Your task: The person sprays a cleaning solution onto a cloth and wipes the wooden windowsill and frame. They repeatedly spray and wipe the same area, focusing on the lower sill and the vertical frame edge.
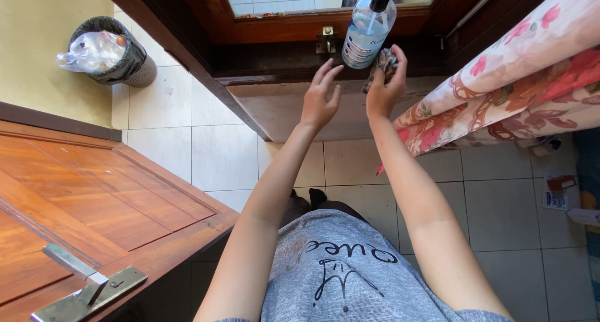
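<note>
Clear plastic, blue-labelled and black-capped, the spray bottle (pixel 369 27) stands on the dark wooden window ledge (pixel 281 58), just beside the right hand (pixel 384 87), whose fingers are pinched around a bunched dark cloth (pixel 382 64). The left hand (pixel 321 99) hangs below the bottle with fingers spread, holding nothing.

Pale blue spray bottle (pixel 367 31), seemingly mottled dark cloth (pixel 385 62)

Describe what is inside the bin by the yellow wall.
The bin has a black liner and holds a clear plastic bag stuffed with crumpled clear packaging, bulging over the rim. Anything beneath that bag is covered.
</note>
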